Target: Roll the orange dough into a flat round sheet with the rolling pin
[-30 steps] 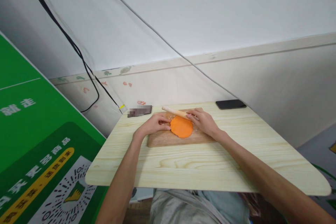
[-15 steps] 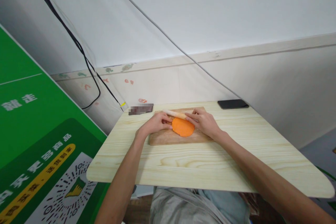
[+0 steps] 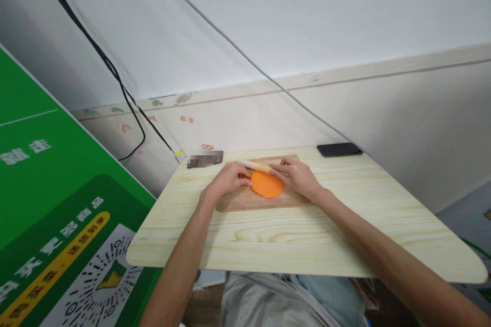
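A flat, rounded sheet of orange dough (image 3: 267, 185) lies on a wooden board (image 3: 245, 203). Along its far edge rests a thin pale rolling pin (image 3: 255, 166), slanting down to the right. My left hand (image 3: 229, 179) is at the left edge of the dough, thumb and fingers pinched on it, just below the pin's left end. On the other side, my right hand (image 3: 299, 176) has its fingers closed on the right end of the rolling pin, with fingertips close to the dough. The palm side of both hands is hidden.
The board sits on a light wood-grain table (image 3: 245, 242). A black phone (image 3: 339, 149) lies at the back right, and a dark, pixelated flat object (image 3: 205, 159) at the back left. A green printed panel (image 3: 76, 189) stands at the left; cables (image 3: 95, 38) hang along the wall.
Both hands, the rolling pin and the dough stay almost in place. The whole view has shifted very slightly.
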Available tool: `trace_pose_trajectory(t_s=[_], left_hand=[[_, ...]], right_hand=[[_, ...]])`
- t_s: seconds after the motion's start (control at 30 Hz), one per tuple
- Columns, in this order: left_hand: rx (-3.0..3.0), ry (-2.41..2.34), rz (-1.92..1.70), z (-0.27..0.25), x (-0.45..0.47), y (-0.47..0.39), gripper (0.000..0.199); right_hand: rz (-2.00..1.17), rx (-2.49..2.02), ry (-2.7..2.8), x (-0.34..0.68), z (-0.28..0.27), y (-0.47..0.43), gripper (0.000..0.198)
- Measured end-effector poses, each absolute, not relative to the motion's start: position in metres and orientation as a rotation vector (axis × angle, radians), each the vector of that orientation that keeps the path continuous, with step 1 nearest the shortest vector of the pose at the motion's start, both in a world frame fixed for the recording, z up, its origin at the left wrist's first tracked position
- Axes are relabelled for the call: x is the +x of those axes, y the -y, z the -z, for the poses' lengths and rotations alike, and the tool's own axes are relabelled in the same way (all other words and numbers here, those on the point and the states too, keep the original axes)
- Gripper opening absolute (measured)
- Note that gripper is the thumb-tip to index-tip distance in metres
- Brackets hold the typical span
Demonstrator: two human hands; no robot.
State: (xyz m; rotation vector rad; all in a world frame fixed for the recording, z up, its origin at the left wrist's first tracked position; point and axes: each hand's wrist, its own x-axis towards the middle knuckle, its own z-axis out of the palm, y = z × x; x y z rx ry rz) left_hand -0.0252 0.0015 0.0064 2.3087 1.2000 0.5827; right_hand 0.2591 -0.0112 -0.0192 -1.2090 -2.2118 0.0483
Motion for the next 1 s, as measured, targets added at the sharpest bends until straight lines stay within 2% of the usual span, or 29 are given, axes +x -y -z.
trace_pose_trajectory(t_s=[0.23, 0.43, 0.67, 1.0], left_hand=[[2.361, -1.157, -0.562, -0.0104, -0.0259, 0.0033, 0.009], [2.433, -1.066, -0.562, -0.0148, -0.0278, 0.0057, 0.021], [2.463, -1.104, -0.590, -0.0088, -0.0263, 0.0003, 0.011], [2.613, -1.172, -0.509, -0.0059, -0.0217, 0.0036, 0.017]], right_hand=[[-0.066, -1.202, 2.214, 0.2596, 0.0152, 0.0133, 0.043], [-0.072, -1.228, 2.218, 0.2596, 0.0150, 0.0135, 0.042], [-0.068, -1.230, 2.225, 0.2593, 0.0142, 0.0139, 0.041], [-0.049, -1.247, 2.227, 0.2581, 0.0139, 0.0147, 0.039]])
